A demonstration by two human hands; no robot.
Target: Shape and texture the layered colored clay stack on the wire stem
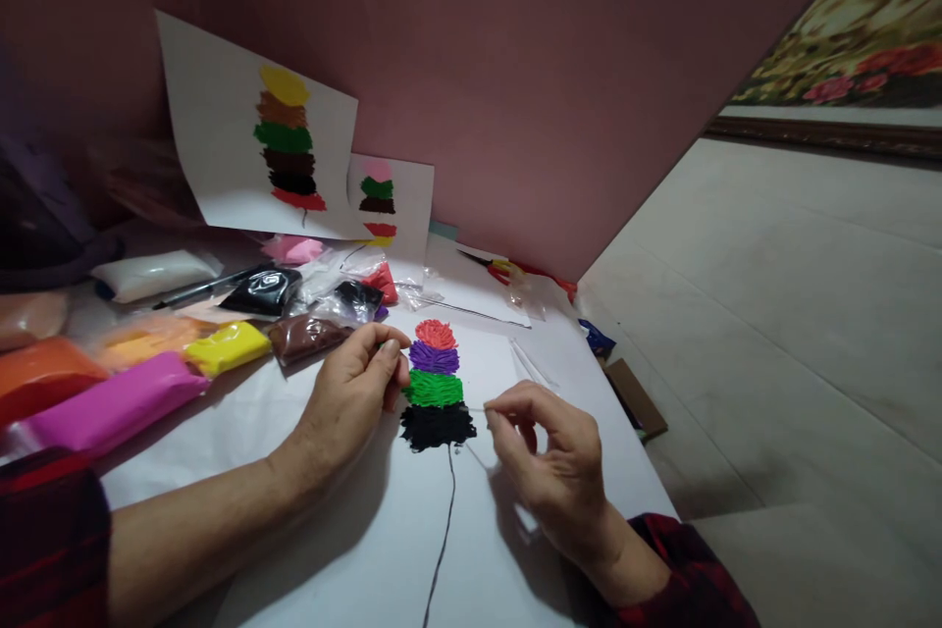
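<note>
On a white sheet point(345, 549) lies a stacked clay picture point(436, 388) with textured red, purple, green and black bands, and a thin dark line runs down from the black one. My left hand point(353, 383) is closed in a pinch beside the purple and green bands; a speck of green clay shows between its fingertips. At the right of the picture, my right hand point(549, 442) pinches a thin pale stick point(477, 410), whose tip reaches the edge where green meets black.
Bags of coloured clay, including pink point(122, 404), yellow point(228, 347) and black point(263, 291), crowd the left. Two sheets with similar pictures point(235, 157) lean on the wall behind. Red-handled scissors point(507, 270) lie at the back, and thin clear sticks point(534, 363) at the right.
</note>
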